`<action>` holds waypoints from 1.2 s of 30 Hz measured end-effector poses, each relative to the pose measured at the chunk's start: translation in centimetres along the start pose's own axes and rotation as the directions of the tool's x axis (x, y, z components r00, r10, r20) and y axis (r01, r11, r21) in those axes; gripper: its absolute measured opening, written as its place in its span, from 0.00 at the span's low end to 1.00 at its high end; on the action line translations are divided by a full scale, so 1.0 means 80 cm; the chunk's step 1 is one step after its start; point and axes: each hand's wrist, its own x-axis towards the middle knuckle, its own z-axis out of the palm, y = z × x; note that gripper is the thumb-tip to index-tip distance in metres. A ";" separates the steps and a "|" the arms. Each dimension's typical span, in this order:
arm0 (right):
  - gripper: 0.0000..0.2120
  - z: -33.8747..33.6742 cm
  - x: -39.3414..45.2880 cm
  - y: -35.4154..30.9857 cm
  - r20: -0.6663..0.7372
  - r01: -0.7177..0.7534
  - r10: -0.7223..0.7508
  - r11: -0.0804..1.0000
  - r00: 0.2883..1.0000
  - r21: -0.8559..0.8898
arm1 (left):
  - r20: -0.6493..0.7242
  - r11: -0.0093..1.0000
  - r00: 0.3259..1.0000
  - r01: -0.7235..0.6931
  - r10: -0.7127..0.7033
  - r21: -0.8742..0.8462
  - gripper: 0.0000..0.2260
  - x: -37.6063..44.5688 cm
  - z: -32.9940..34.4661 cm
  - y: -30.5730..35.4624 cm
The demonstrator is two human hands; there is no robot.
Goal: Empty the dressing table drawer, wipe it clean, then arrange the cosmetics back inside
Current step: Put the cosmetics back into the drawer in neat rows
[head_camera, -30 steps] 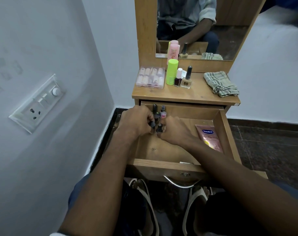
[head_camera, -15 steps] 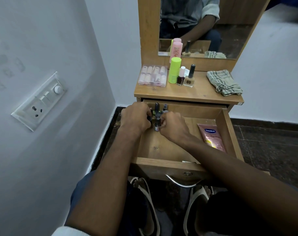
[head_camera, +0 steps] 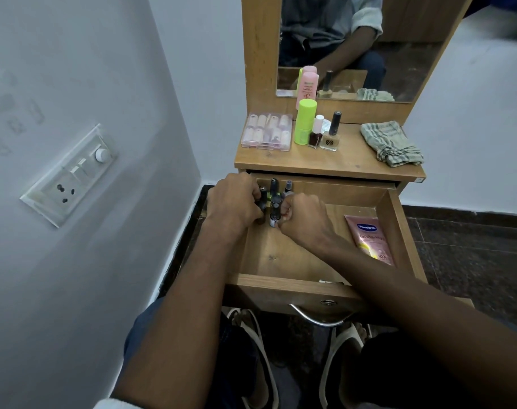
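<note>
Left hand (head_camera: 236,202) and right hand (head_camera: 303,216), fingers curled, grip small bottles (head_camera: 273,199) at the open drawer (head_camera: 280,286)'s back-left corner. Pink tube (head_camera: 369,239) lies along right wall; floor between bare.

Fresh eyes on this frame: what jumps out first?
Both hands, left hand and right hand, grip a cluster of small dark-capped cosmetic bottles at the back-left of the open wooden drawer. A pink Vaseline tube lies along the drawer's right side. A lime-green cylindrical bottle stands on the tabletop above.
</note>
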 end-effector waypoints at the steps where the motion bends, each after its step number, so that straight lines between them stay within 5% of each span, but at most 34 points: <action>1: 0.07 -0.003 -0.001 0.001 -0.001 -0.003 0.003 1.000 1.000 0.013 | -0.020 1.000 1.000 0.007 -0.008 -0.014 0.13 0.000 -0.002 -0.001; 10: 0.07 -0.070 0.016 0.005 -0.180 0.022 0.019 0.974 0.984 0.224 | -0.251 0.927 0.968 -0.108 0.016 -0.358 0.01 0.009 -0.023 0.044; 14: 0.03 -0.111 0.036 0.018 -0.447 0.042 0.076 0.968 0.891 0.249 | -0.379 0.894 0.924 -0.216 0.057 -0.393 0.04 0.029 -0.022 0.085; 17: 0.05 -0.125 0.054 0.038 -0.524 0.018 0.159 0.948 0.837 0.316 | -0.445 0.870 0.892 -0.277 0.075 -0.408 0.08 0.052 -0.019 0.101; 21: 0.19 -0.124 0.078 0.057 -0.514 -0.015 0.181 0.951 0.839 0.310 | -0.424 0.903 0.881 -0.340 0.209 -0.262 0.20 0.080 -0.017 0.113; 25: 0.22 -0.116 0.094 0.056 -0.449 -0.004 0.133 0.961 0.884 0.277 | -0.413 0.925 0.853 -0.375 0.319 -0.061 0.29 0.102 -0.017 0.124; 30: 0.19 -0.112 0.103 0.057 -0.434 -0.012 0.147 0.954 0.889 0.299 | -0.390 0.913 0.825 -0.366 0.409 0.182 0.20 0.118 -0.018 0.130; 36: 0.13 -0.112 0.103 0.059 -0.426 -0.020 0.185 0.931 0.886 0.364 | -0.445 0.929 0.815 -0.321 0.371 0.186 0.13 0.120 -0.013 0.130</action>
